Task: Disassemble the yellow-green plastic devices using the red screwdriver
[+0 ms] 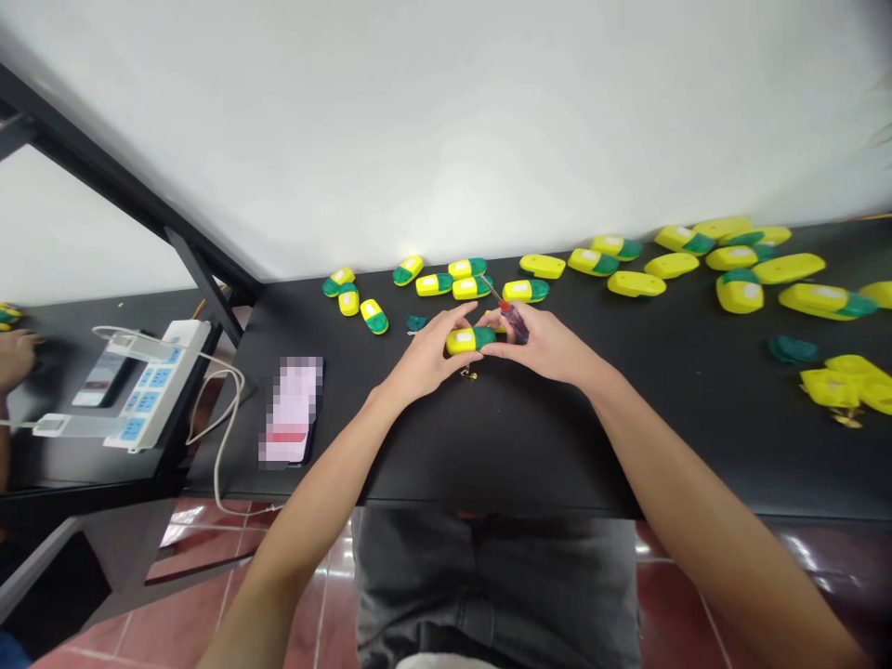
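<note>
My left hand (425, 353) grips a small yellow-and-green plastic device (460, 342) by its yellow end, above the black table. At its green end, the thumb and a finger of my right hand (547, 344) touch the same device. Tucked in my right hand is a screwdriver (514, 321) with a dark red, see-through handle, its shaft slanting up and left, away from the device. Small gold-coloured metal bits (469, 373) lie just below my hands. A loose dark green cover (416, 322) rests left of them. Part of another yellow piece behind my right fingers is mostly hidden.
Several similar devices (526, 291) line the wall side. Yellow shells (832, 386) and a green cover (793, 349) lie at right. A phone (293, 409), a white cable (227, 409) and a power strip (157, 386) are at left. Another person's hand (15, 359) shows at far left.
</note>
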A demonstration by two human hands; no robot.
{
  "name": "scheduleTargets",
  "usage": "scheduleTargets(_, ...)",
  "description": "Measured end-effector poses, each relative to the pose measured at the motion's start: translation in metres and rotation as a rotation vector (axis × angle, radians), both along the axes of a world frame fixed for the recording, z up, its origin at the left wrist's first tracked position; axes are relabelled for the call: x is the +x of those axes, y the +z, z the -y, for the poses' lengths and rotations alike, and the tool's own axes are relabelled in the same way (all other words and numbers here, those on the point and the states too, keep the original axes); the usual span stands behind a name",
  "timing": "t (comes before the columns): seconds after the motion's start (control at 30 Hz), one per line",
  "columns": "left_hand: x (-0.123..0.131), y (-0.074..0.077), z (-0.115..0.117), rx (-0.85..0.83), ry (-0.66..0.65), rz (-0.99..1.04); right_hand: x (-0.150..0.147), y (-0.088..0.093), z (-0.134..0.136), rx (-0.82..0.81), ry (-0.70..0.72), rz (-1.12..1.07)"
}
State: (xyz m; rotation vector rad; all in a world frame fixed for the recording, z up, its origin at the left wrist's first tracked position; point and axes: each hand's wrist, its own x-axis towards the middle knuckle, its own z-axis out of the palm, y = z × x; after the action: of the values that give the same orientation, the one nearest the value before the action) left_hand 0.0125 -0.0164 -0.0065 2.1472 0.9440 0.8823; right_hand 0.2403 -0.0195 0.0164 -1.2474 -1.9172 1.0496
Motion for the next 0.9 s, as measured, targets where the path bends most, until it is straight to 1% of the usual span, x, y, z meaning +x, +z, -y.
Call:
scheduleTargets(0.3, 0.0009, 0.0002, 0.0003, -0.004, 0.030, 0.012, 0.0029, 0.0043, 0.0011, 0.030, -0.086, 0.011)
scheduleTargets(0.53, -0.0003, 0.0003, -0.0023, 0.052, 0.120, 0.033, 0.0088, 0.0037, -0.0014, -0.016, -0.120, 0.020)
scheduleTargets(0.7, -0.0001, 0.0017, -0.0013, 0.084, 0.110, 0.032, 0.0084, 0.0033, -0.0019, 0.004, -0.119, 0.005)
scheduleTargets(0.9, 0.0025, 0.0056, 0.0018, 0.107, 0.058, 0.048, -0.0002, 0.0012, 0.0022, -0.076, -0.074, -0.056)
